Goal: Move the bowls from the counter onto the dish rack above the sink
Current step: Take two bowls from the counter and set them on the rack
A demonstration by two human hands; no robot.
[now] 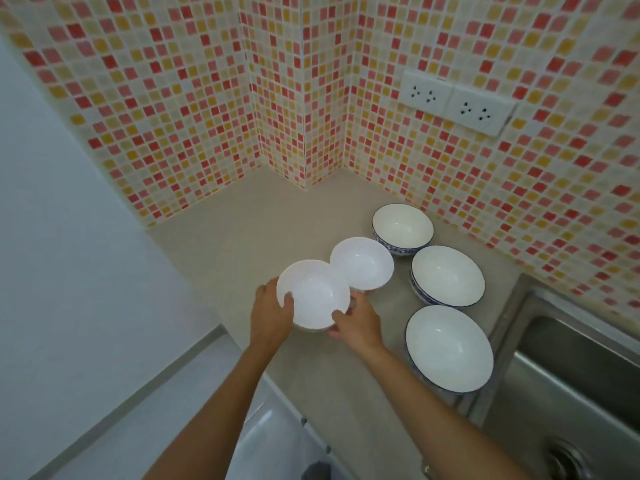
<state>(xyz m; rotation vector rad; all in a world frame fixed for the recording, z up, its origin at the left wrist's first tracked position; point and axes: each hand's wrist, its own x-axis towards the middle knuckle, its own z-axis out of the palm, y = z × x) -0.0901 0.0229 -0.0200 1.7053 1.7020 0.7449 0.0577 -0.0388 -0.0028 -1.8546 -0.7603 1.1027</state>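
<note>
beige counter [221, 244] | white bowl [313, 294] between grips | left grip [272, 315], right grip [356, 322] pinching rim

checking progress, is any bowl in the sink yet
No, the sink basin shows bare steel, while all five bowls sit over the counter, one plain white bowl gripped by both hands.

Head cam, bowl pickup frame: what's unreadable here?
- Dish rack: not in the head view at all; outside the frame.
- Sink: cut off by the right and bottom edges.
- Plain white bowl: underside hidden by left hand and right hand, so lifted or resting is unclear.
- Blue-patterned bowls: outer pattern mostly hidden below the rims.
</note>
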